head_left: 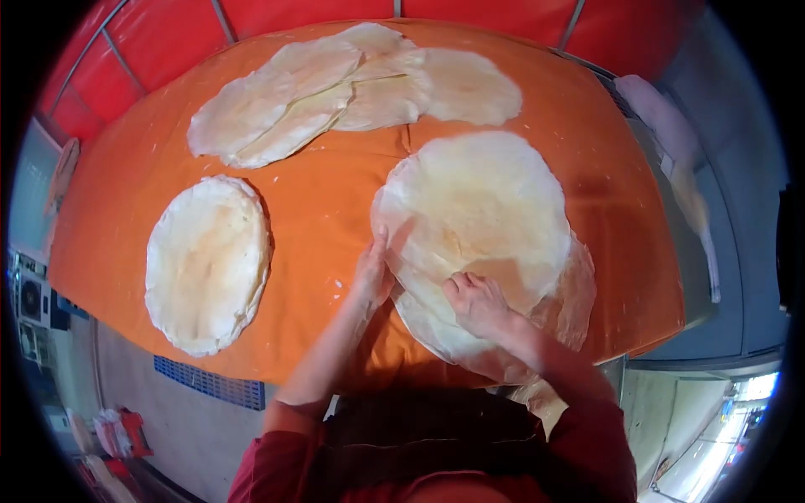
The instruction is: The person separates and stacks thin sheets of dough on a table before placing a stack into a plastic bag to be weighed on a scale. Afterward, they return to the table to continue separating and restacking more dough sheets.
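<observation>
Several thin, pale round sheets (pixel 486 201) lie overlapped on the orange cloth in front of me, some hanging over the near edge. My left hand (pixel 374 270) touches the left edge of these sheets, its fingers close together and pointing away from me. Over the lower middle of the top sheet is my right hand (pixel 480 303), closed with its fingers curled; what it pinches, if anything, is too small to make out. To the left sits a thick stack of round sheets (pixel 207 265), apart from both hands.
More overlapping sheets (pixel 314 92) lie at the far side of the orange cloth (pixel 319 201). Red panels with metal bars (pixel 293 10) stand behind it. A blue plastic grate (pixel 210 384) is on the floor at the left, and a pale cloth-like item (pixel 667 126) hangs at the right.
</observation>
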A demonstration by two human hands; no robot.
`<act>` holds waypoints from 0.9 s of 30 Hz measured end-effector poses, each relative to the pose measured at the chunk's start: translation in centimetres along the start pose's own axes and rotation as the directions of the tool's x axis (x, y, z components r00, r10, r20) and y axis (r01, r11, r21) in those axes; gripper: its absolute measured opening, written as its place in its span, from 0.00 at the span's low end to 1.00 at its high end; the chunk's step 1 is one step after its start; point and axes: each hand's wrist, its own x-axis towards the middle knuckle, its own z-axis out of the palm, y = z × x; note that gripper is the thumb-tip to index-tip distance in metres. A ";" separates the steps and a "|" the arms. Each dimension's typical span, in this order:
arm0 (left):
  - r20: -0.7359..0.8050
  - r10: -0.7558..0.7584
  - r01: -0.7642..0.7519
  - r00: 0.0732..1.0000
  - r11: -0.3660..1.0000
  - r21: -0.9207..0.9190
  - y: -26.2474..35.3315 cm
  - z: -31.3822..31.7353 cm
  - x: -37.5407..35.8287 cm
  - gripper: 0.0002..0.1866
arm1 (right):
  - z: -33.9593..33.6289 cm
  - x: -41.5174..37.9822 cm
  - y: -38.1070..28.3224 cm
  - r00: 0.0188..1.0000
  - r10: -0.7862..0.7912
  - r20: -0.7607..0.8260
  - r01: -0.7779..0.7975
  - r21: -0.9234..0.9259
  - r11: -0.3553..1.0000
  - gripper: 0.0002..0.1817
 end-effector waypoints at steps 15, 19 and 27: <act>0.148 0.581 -0.567 0.801 0.654 0.501 18.2 1.1 -3.9 0.08 | -0.3 6.0 -4.6 0.846 0.203 -0.493 -0.103 0.223 0.969 0.27; 0.293 0.702 -0.760 0.649 0.622 0.191 30.2 -3.9 -11.7 0.24 | -5.6 20.4 -8.6 0.769 0.275 -0.577 0.136 0.568 0.812 0.18; -0.565 0.544 -0.380 0.620 0.839 0.390 32.8 -25.1 -21.9 0.40 | -13.6 35.9 -14.9 0.974 0.168 0.155 -0.136 0.984 -0.115 0.23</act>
